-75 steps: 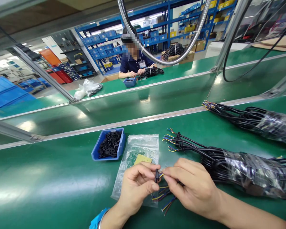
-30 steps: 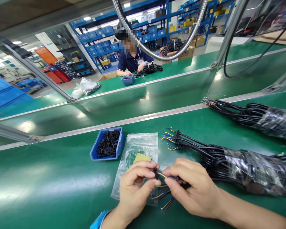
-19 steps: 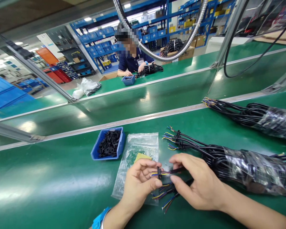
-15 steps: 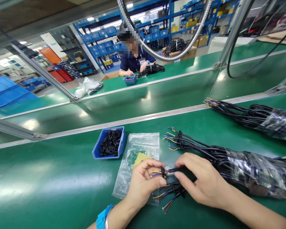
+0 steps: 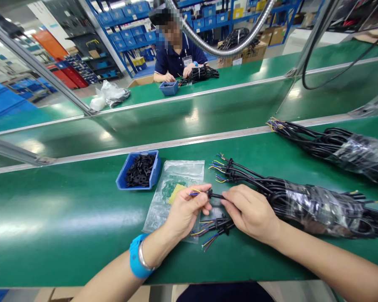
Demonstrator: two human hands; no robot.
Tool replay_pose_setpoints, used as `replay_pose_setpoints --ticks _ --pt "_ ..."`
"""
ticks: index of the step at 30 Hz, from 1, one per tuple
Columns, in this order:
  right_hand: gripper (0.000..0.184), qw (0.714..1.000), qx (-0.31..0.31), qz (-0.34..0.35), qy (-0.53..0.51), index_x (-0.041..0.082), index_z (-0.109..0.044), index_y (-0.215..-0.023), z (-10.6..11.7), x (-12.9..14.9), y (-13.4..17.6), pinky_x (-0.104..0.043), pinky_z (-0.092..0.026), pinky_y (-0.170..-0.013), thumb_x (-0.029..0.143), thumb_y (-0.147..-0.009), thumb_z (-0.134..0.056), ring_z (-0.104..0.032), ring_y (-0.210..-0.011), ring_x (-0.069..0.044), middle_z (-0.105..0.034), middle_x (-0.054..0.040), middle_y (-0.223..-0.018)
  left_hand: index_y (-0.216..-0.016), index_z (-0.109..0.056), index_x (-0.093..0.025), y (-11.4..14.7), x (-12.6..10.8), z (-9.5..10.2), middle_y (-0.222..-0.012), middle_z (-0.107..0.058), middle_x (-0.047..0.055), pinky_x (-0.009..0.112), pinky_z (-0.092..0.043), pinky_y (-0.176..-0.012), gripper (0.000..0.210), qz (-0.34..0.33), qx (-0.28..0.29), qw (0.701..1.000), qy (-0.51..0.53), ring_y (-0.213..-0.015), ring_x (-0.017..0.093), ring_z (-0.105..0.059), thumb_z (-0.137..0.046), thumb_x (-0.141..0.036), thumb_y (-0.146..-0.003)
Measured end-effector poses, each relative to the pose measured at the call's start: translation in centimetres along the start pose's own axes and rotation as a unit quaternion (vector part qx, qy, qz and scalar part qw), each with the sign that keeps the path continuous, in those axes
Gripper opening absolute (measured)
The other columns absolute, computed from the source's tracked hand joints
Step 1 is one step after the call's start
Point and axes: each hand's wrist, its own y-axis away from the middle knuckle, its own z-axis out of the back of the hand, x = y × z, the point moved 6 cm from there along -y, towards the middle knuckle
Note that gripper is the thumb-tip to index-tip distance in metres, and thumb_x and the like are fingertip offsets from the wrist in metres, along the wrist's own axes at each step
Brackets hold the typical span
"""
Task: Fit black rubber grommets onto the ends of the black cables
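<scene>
My right hand (image 5: 252,209) pinches a black cable (image 5: 218,196) between thumb and fingers. At the cable's end, thin coloured wires (image 5: 194,192) lie between the closed thumb and fingers of my left hand (image 5: 189,209). A small black clip-like part (image 5: 209,193) sits around the cable, just beyond my left fingertips. Below my hands lie several cable ends (image 5: 220,226) with similar black parts and bare coloured wires. More cable ends (image 5: 228,170) fan out above, from a plastic-wrapped cable bundle (image 5: 321,207) on the right.
A blue bin (image 5: 154,178) of small black parts stands to the left of a clear plastic bag (image 5: 184,167) with a yellow piece (image 5: 176,193). Another wrapped bundle (image 5: 353,147) lies at far right. Behind the metal rail (image 5: 176,144), a co-worker (image 5: 178,58) sits handling cables.
My left thumb and fingers have closed over the coloured wires, and the black part now sits past the fingertips, on the cable itself. The view has tilted downward.
</scene>
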Motion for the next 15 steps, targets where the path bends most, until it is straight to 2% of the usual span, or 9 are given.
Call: replay_pose_setpoints --ticks 3,6,9,12,15 --pt "0.007 0.999 -0.013 0.026 0.037 0.012 -0.058 -0.092 0.0 0.6 -0.1 -0.030 -0.046 -0.065 0.014 -0.090 -0.052 -0.053 -0.071 -0.017 -0.061 -0.0082 -0.079 -0.081 -0.073 -0.013 -0.3 0.8 0.6 -0.048 -0.061 -0.002 0.017 -0.044 -0.044 0.037 -0.027 -0.023 0.999 -0.004 -0.044 0.008 -0.056 -0.088 -0.029 -0.051" --pt "0.015 0.999 0.003 0.011 0.045 0.014 -0.058 -0.085 -0.3 0.6 -0.2 -0.029 -0.041 -0.062 0.019 -0.093 -0.046 -0.049 -0.065 -0.016 -0.057 -0.0058 -0.071 -0.083 -0.073 -0.015 -0.3 1.6 1.2 -0.055 -0.063 -0.002 0.020 -0.045 -0.045 0.037 -0.056 -0.018 0.998 -0.034 -0.046 0.009 -0.057 -0.088 -0.029 -0.051" --pt "0.024 0.999 0.047 -0.006 0.012 0.016 -0.056 -0.080 -0.8 0.2 0.0 -0.028 -0.036 -0.057 0.023 -0.095 -0.039 -0.043 -0.060 -0.015 -0.050 -0.0025 -0.065 -0.079 -0.075 -0.018 0.2 1.2 1.3 -0.066 -0.063 -0.002 0.021 -0.047 -0.048 0.031 -0.095 0.009 0.991 -0.093 -0.049 0.009 -0.059 -0.087 -0.024 -0.051" --pt "0.025 0.995 0.093 0.003 -0.039 0.016 -0.053 -0.078 -1.1 0.2 0.2 -0.028 -0.032 -0.054 0.023 -0.095 -0.035 -0.041 -0.058 -0.014 -0.047 -0.0013 -0.063 -0.076 -0.077 -0.020 0.8 0.4 0.9 -0.067 -0.064 -0.001 0.021 -0.049 -0.056 0.026 -0.131 0.025 0.976 -0.171 -0.056 0.009 -0.059 -0.087 -0.017 -0.051" --pt "0.028 0.991 0.112 -0.004 -0.076 0.017 -0.049 -0.076 -0.7 0.2 0.1 -0.027 -0.031 -0.053 0.024 -0.096 -0.031 -0.040 -0.056 -0.014 -0.046 -0.0004 -0.063 -0.075 -0.077 -0.021 1.2 0.7 0.4 -0.068 -0.066 0.001 0.021 -0.049 -0.060 0.025 -0.116 0.035 0.973 -0.197 -0.061 0.011 -0.061 -0.086 -0.015 -0.052"
